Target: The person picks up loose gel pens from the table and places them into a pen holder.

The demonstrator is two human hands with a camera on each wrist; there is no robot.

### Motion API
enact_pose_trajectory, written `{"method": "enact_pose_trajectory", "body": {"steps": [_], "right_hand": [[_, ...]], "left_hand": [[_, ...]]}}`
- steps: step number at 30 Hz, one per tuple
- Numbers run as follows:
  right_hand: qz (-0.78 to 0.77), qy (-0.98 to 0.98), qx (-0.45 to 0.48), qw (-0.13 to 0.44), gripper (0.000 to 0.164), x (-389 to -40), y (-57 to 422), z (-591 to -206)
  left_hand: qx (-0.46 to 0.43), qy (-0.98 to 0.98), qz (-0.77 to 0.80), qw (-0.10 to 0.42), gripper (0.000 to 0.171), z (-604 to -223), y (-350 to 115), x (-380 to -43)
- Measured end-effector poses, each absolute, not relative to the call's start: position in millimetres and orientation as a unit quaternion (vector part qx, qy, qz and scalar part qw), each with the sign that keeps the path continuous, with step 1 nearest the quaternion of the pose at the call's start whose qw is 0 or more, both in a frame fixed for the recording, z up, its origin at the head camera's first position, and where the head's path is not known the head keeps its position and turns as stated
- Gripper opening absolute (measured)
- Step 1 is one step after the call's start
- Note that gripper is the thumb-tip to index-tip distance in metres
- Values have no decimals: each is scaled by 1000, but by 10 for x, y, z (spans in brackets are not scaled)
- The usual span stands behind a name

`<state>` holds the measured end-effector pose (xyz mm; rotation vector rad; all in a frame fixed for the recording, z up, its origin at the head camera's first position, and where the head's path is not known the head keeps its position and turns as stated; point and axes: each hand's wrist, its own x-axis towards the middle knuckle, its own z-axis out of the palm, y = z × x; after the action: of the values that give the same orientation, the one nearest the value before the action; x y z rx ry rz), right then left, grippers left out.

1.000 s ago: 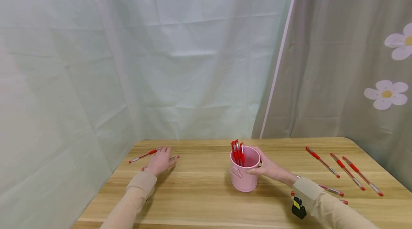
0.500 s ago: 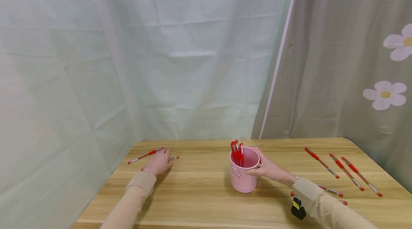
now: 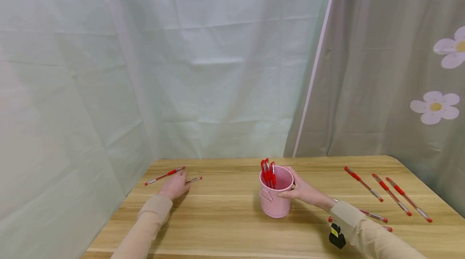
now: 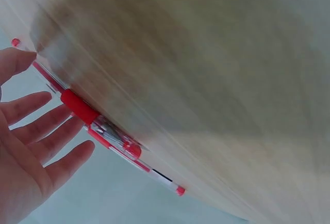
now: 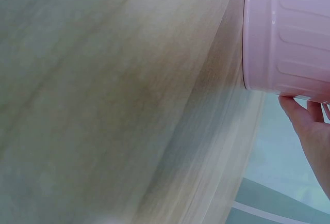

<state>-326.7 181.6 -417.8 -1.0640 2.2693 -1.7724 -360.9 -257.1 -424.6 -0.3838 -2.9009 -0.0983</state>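
Observation:
My left hand [image 3: 174, 186] reaches over a red gel pen [image 3: 193, 180] lying at the left of the table, covering part of it in the head view. In the left wrist view its fingers are spread and loosely bent, with the tips right at the pen's red grip [image 4: 80, 107]. Just behind lies a second red pen [image 4: 162, 176]. My right hand [image 3: 303, 190] holds a small pink bucket [image 3: 275, 206] by its right side, thumb at the front and fingers round the back. Several red pens [image 3: 267, 174] stand capped end up inside the bucket, leaning left.
On the right of the wooden table [image 3: 232, 234] lie several more red pens [image 3: 392, 194], some partly under my right forearm. A small black object with a yellow label [image 3: 337, 236] sits beside that sleeve. Pale curtains [image 3: 225, 69] hang behind the table and at the left.
My left hand has drawn back slightly toward the left and near side, uncovering more of the pen beneath it. My right hand and the bucket stay in place.

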Motion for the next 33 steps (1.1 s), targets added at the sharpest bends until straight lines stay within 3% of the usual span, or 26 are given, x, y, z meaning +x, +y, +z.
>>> {"method": "enact_pose_trajectory", "body": {"steps": [5, 13, 24, 33], "right_hand": [[-576, 737, -351, 35, 71, -3269, 1818, -4176], [-578, 736, -349, 41, 72, -3263, 1821, -4155], [-579, 738, -343, 44, 72, -3259, 1807, -4148], [-580, 740, -337, 44, 73, -3239, 1809, -4140]], "left_hand": [[-128, -985, -27, 112, 42, -4252, -2603, -3602], [-146, -981, -1, 129, 13, -4207, -2609, -3573], [-169, -972, 13, 161, 24, -4194, -2619, -3563], [-173, -974, -33, 141, 27, -4144, -2635, -3551]]}}
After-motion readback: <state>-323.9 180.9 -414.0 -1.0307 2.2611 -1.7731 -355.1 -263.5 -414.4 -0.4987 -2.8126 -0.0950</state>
